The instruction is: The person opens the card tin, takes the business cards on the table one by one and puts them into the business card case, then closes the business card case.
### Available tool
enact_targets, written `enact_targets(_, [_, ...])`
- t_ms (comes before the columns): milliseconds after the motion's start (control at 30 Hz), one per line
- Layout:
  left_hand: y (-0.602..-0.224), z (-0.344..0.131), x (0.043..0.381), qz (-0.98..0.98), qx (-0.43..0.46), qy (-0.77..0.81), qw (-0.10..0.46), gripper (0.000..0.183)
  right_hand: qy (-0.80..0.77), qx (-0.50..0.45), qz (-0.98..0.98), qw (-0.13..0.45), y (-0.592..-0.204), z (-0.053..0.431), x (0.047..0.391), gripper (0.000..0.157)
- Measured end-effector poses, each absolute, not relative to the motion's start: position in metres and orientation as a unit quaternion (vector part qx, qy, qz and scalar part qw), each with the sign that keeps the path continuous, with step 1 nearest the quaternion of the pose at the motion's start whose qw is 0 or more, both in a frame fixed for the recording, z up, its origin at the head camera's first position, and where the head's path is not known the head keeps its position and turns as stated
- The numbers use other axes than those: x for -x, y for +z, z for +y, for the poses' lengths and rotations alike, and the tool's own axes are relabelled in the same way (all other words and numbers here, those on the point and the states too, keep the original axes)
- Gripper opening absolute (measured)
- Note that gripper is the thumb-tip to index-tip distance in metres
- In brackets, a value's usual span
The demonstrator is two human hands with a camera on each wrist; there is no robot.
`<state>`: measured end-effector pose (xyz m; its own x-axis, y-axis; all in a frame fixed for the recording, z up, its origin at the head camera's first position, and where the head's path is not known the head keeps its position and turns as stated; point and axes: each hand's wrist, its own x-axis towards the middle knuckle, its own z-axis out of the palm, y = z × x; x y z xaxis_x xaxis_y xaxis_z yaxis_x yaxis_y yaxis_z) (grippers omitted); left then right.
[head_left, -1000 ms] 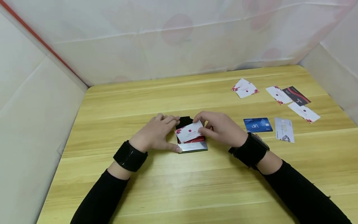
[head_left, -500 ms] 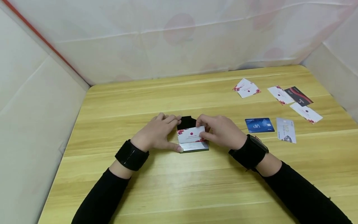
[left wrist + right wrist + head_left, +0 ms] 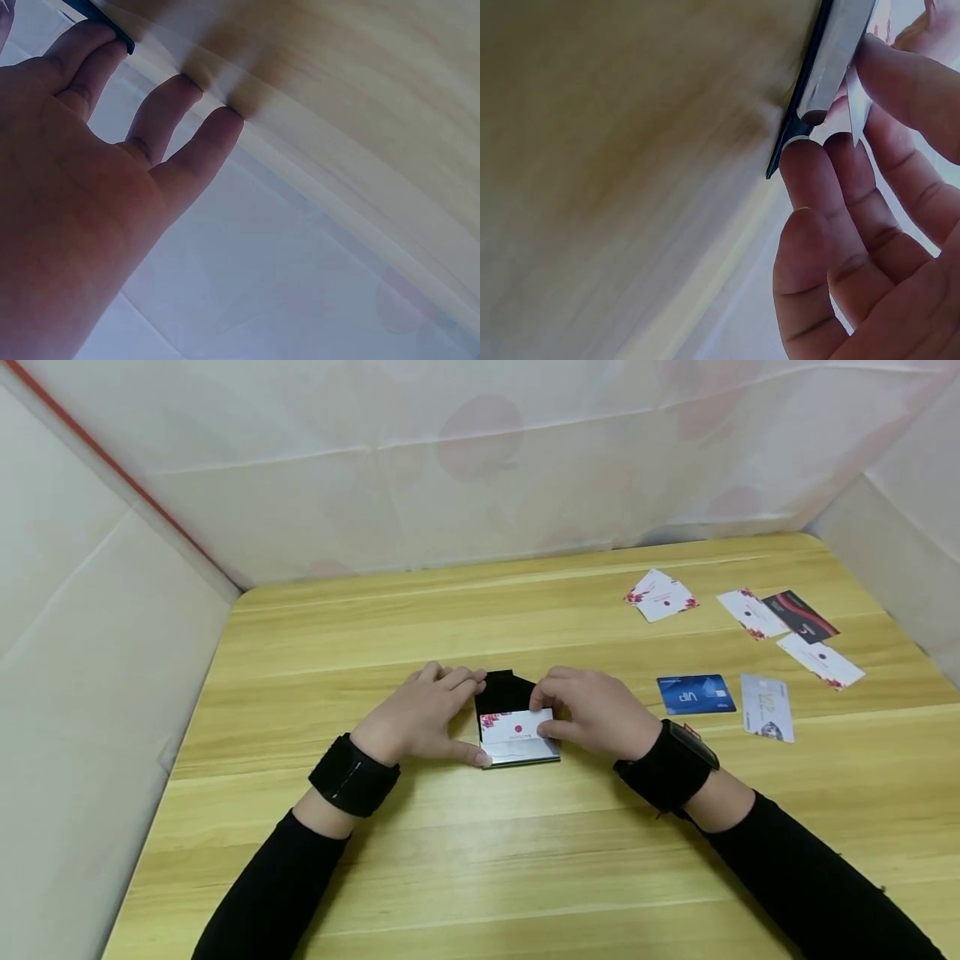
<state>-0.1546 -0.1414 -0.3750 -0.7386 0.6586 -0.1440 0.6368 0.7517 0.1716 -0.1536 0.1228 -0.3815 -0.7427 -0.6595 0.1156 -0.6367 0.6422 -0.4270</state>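
Observation:
A flat card case with a silver front and black inside lies spread open on the wooden table. My left hand holds its left side, thumb at the near corner and fingertips at the far part. In the left wrist view, two fingers touch the case's dark edge, while the others reach the tabletop. A white business card with pink flowers stands partly behind the silver front. My right hand pinches its right end between thumb and fingers. The right wrist view shows the card's corner beside the metal front.
To the right lie a blue VIP card and a silver VIP card. Farther back are overlapping white flowered cards, a black-and-red card and two more white cards. Pale cloth hangs behind the table.
The business card has levelled out and slid toward me, down behind the silver front, covering the red card there. My right hand moved with it; the left hand stayed on the case.

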Motion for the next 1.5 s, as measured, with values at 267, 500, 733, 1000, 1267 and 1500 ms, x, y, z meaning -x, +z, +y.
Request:
enact_targets(267, [-0.3743,-0.1395,0.1566,0.931,-0.347,0.048,0.101,0.105,-0.219,0.356,0.908,0.029,-0.3822,0.1246,0.1513,0.012])
enact_targets(500, [-0.3733,-0.1388,0.1568,0.930,-0.348,0.050,0.106,0.104,-0.204,0.366,0.908,0.026,-0.3836,0.1239,0.1518,0.007])
enact_targets(733, [-0.3751,-0.1374,0.1588,0.928,-0.354,0.051,0.102,0.105,-0.181,0.374,0.909,0.027,-0.3846,0.1248,0.1517,0.004])
enact_targets(1000, [-0.3759,-0.1389,0.1590,0.928,-0.354,0.054,0.098,0.105,-0.177,0.384,0.906,0.018,-0.3849,0.1232,0.1523,0.005])
enact_targets(1267, [-0.3776,-0.1413,0.1556,0.930,-0.347,0.066,0.098,0.105,-0.172,0.396,0.902,0.021,-0.3871,0.1193,0.1509,0.017])
enact_targets(1500, [-0.3792,-0.1417,0.1557,0.930,-0.347,0.069,0.096,0.106,-0.168,0.406,0.898,0.015,-0.3876,0.1178,0.1493,0.019])
